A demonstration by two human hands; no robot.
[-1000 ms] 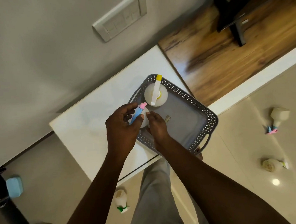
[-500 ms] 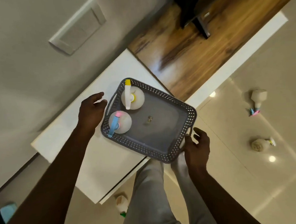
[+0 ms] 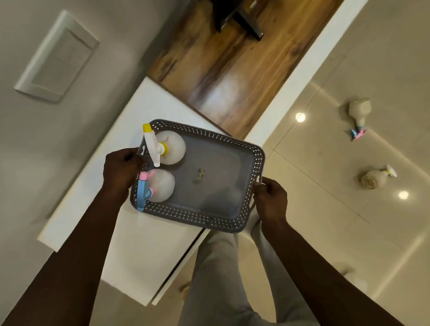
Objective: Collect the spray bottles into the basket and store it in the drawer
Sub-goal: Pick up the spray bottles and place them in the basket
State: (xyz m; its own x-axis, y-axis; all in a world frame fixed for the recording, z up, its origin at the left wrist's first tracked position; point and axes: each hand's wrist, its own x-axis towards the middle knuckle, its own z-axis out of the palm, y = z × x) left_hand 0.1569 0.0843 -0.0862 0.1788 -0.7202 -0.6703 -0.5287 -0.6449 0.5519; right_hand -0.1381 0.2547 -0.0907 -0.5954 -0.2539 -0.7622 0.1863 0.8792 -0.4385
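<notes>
A grey perforated basket (image 3: 239, 213) sits partly over the front edge of a white cabinet top (image 3: 128, 243). Two white spray bottles stand at its left end: one with a yellow-tipped trigger (image 3: 171, 146), one with a blue and pink trigger (image 3: 161, 188). My left hand (image 3: 120, 170) grips the basket's left handle. My right hand (image 3: 271, 199) grips its right handle. Two more spray bottles lie on the floor to the right, one with a pink and blue head (image 3: 359, 116), one with a yellow and white head (image 3: 374, 178).
A wood-topped surface (image 3: 228, 68) with a black stand (image 3: 237, 12) adjoins the white cabinet at the back. A switch plate (image 3: 56, 56) is on the wall at left. My legs (image 3: 228, 275) stand at the cabinet's front edge on glossy floor tiles.
My left hand let go of the blue-and-pink bottle, which now stands in the basket. Both hands moved out to the basket's two handles and closed on them.
</notes>
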